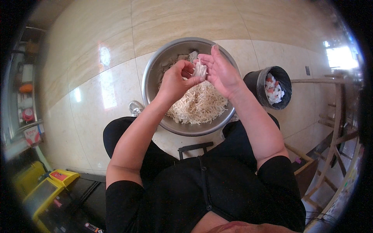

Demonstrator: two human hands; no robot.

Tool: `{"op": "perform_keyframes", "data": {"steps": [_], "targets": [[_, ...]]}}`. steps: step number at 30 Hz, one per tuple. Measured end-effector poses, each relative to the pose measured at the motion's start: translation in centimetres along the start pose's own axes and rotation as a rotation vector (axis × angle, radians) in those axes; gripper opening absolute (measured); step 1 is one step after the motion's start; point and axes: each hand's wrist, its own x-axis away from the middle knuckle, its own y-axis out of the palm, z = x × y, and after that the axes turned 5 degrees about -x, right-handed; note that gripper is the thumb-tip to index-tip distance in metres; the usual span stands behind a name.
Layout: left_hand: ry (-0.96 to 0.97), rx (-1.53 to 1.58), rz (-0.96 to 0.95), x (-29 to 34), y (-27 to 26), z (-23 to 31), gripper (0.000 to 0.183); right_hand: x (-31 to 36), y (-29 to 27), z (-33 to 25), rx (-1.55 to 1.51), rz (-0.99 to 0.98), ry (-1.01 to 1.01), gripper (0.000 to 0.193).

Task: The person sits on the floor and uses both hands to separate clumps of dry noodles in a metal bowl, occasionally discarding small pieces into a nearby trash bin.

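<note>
A wide metal basin stands on the floor between my knees. In its near part lies a heap of thin, pale strands, which look like bean sprouts or fine shreds. Over the basin my left hand pinches a small whitish lump between thumb and fingers. What the lump is I cannot make out. My right hand is beside it, fingers stretched out and palm turned toward it, with the fingertips close to or touching its far side. Greyish-white pieces show along the basin's far inside, partly hidden by my hands.
Right of the basin, a black bin holds crumpled white and orange scraps. A wooden frame stands at the far right. Yellow-framed items are at lower left, below a shelf. Pale tiles cover the floor.
</note>
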Motion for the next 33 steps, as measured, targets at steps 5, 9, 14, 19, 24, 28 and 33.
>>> {"op": "perform_keyframes", "data": {"steps": [5, 9, 14, 19, 24, 28, 33], "targets": [[-0.047, 0.035, 0.008, -0.2, -0.3, -0.5, 0.026, -0.1, 0.1, 0.6, -0.056, -0.153, 0.012, 0.053], [-0.122, 0.090, 0.005, -0.4, -0.8, -0.8, 0.020, -0.1, -0.5, 1.6, 0.177, -0.099, -0.052, 0.036], [-0.113, 0.215, -0.022, -0.5, -0.9, -0.9, 0.015, -0.2, -0.5, 1.4, 0.260, 0.009, -0.095, 0.031], [-0.159, 0.431, -0.110, -0.5, -1.0, -0.7, 0.019, -0.5, -0.9, 1.6, 0.297, 0.025, -0.109, 0.028], [-0.137, 0.360, -0.169, -0.3, -1.1, -0.2, 0.020, -0.8, -1.3, 2.4, 0.421, 0.041, -0.251, 0.025], [-0.158, 0.335, -0.102, -0.5, -1.3, -0.5, 0.020, -0.6, -1.1, 2.3, 0.459, -0.007, -0.264, 0.026], [-0.149, 0.212, -0.064, -0.5, -1.4, -0.7, 0.022, -0.7, -1.2, 2.5, 0.326, -0.003, -0.234, 0.030]]}}
